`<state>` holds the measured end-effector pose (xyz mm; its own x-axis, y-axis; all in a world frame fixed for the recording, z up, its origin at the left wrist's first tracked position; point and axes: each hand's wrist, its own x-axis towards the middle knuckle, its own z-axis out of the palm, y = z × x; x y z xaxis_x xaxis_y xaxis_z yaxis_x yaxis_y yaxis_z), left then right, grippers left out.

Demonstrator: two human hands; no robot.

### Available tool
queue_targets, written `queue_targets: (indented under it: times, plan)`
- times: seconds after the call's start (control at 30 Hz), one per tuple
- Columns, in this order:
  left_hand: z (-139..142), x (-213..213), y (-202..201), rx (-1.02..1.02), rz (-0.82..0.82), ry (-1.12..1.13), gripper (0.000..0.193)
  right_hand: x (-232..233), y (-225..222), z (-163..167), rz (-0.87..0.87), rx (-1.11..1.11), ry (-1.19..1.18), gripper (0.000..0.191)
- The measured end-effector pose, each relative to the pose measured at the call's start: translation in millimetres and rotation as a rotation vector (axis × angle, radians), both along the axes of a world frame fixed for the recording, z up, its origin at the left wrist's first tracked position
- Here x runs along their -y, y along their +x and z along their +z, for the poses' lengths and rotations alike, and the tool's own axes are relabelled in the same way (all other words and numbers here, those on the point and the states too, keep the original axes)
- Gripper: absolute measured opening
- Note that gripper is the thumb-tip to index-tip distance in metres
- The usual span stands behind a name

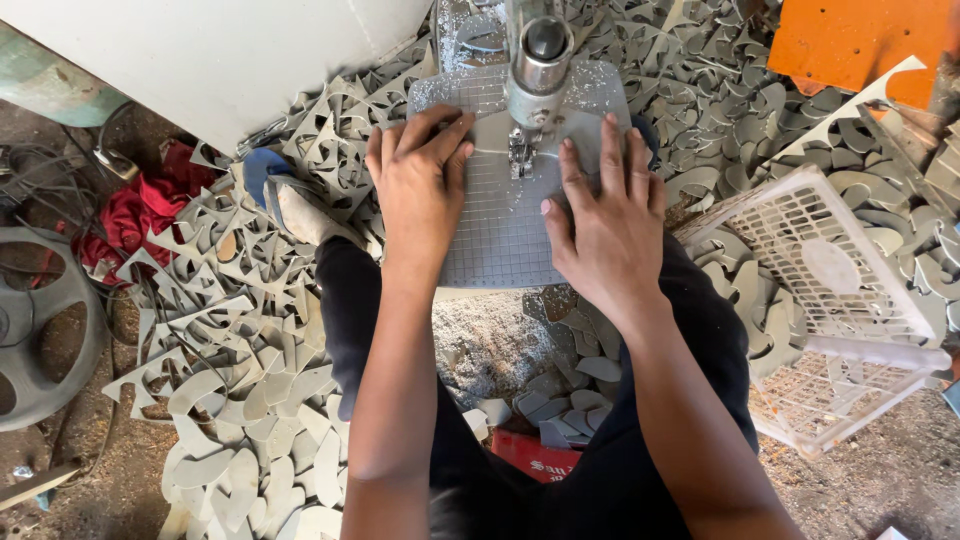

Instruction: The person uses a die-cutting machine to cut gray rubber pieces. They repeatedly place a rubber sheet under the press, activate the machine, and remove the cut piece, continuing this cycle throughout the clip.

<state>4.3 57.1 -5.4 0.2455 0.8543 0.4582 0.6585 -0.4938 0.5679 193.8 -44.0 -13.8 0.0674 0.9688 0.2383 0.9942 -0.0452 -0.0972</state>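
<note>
Right now I have both hands flat on the small gridded work plate (500, 230) of the cutting machine, fingers spread and pointing away from me. My left hand (420, 185) lies on the plate's left half, my right hand (605, 225) on its right half, wrists angled so the forearms run back toward my lap. Neither hand is closed around anything; both press open-palmed on a thin grey sheet piece (500, 135) that sits at the plate's far edge, under the machine's metal head (540, 60). The blade (518, 155) comes down between my two hands, close to the fingertips of each.

Off the plate's right edge one white plastic basket (850, 300) lies tipped on its side; I see one pale oval cutout (830, 265) against its mesh wall, and I cannot tell what else is inside.

All around the machine the floor is buried in grey offcuts (250, 330), too many to count. One orange panel (860, 40) sits at the top right, one red cloth (140, 210) at the left, and one dark wheel (40, 330) at the far left edge.
</note>
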Motion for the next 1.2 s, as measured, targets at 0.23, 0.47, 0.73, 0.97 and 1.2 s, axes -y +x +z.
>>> queue_targets:
  times: [0.23, 0.47, 0.73, 0.97, 1.2]
  plan:
    - [-1, -5, 2, 0.007, 0.038, 0.003, 0.020, 8, 8, -17, -0.050, -0.053, 0.178, 0.024]
    - [7, 14, -4, -0.102, 0.091, 0.055, 0.011, 25, 66, -21, -0.194, -0.055, 0.339, 0.041]
    - [38, 76, -11, -0.374, 0.051, 0.046, 0.020, 28, 7, -15, 0.228, -0.501, 0.492, 0.008]
    - [61, 108, -15, -0.534, -0.184, 0.078, 0.019, 46, -56, 26, 0.434, -0.291, 0.174, 0.051]
    - [71, 78, -63, -0.060, -0.562, -0.137, 0.007, 81, -35, 11, 0.488, -0.331, 0.258, 0.020]
